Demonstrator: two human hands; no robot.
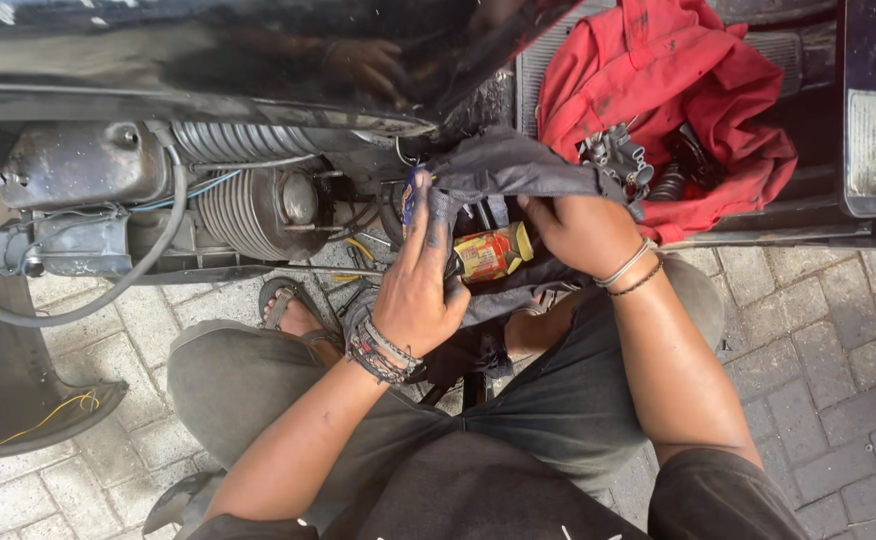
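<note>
I am crouched beside a scooter's exposed engine (258, 205). My left hand (418, 290), with woven bracelets at the wrist, grips a dark grey cloth (518, 170) and reaches up along it toward the engine. My right hand (578, 232), wearing thin wristbands, holds the other side of the same cloth. Between my hands, wrapped partly in the cloth, sits a small red and yellow can (493, 252). What the fingers press on under the cloth is hidden.
A red rag (658, 90) holding a metal carburettor part (618, 160) lies on the scooter floorboard at the upper right. A black body panel (208, 50) overhangs the engine. A grey hose (78, 300) loops at the left. My sandalled foot (293, 310) rests on grey paving bricks (818, 340).
</note>
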